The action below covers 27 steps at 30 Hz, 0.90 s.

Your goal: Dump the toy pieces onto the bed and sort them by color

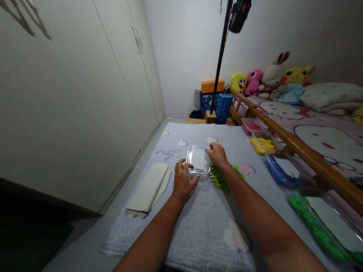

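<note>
A clear plastic container [198,158], closed at the top by a see-through lid, sits on the cloth between my hands. My left hand [182,179] grips its near left corner, fingers curved over the left side and thumb along the near edge. At the far right edge, my right hand [217,154] holds the rim with thumb and fingers bent; part of the fingertips is hidden. Under my right wrist lies a heap of light green plastic pieces [219,178], partly covered by the forearm. A folded beige sheet [149,187] lies left of my left hand.
Along the right side stand clear boxes with red pieces [251,126], yellow pieces [262,145], blue pieces [280,173] and green pieces [314,226]. A wooden bed rail [300,151] runs beside them. White cupboards [85,94] rise at left; a black pole [221,56] stands beyond the table.
</note>
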Motion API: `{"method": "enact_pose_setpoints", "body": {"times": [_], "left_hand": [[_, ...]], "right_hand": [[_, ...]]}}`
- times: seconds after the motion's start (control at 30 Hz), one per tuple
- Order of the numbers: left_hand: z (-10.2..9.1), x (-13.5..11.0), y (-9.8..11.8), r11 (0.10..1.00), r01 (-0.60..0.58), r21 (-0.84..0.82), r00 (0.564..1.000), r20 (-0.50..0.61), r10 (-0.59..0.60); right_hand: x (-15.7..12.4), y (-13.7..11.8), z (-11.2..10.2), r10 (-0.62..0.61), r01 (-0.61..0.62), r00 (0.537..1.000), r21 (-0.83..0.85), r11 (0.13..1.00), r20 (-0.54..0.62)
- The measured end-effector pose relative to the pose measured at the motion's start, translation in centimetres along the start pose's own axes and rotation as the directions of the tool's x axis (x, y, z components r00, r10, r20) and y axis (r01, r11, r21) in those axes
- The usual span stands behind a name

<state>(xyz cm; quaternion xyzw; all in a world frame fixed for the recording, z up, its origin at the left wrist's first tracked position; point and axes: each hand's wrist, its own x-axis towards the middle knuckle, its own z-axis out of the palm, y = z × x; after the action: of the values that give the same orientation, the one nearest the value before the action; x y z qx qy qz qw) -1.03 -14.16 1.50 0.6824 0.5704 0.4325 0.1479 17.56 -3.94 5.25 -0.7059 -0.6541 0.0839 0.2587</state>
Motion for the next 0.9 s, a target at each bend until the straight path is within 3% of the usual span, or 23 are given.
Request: {"method": "enact_pose_setpoints", "body": {"times": [0.33,0.67,0.8,0.9], "left_hand": [[0.0,-0.1,-0.3,0.999,-0.039,0.003,0.996,0.08,0.039],[-0.5,0.4,-0.6,0.998,-0.056,-0.004,0.987,0.149,0.056],[-0.7,0.4,-0.6,0.999,-0.049,-0.009,0.985,0.166,0.05],[-0.9,0.5,-0.6,0.999,-0.047,-0.017,0.982,0.18,0.05]], "right_hand": [[0.5,0.1,0.4,-0.126,0.126,0.992,-0.012,0.992,-0.02],[0.0,0.1,-0.1,-0.129,0.128,0.991,-0.036,0.991,-0.03],[-0.3,-0.2,-0.3,-0.138,0.14,0.988,0.025,0.99,-0.075],[-0.1,-0.1,-0.6,-0.084,0.087,0.996,0.086,0.992,-0.043]]}}
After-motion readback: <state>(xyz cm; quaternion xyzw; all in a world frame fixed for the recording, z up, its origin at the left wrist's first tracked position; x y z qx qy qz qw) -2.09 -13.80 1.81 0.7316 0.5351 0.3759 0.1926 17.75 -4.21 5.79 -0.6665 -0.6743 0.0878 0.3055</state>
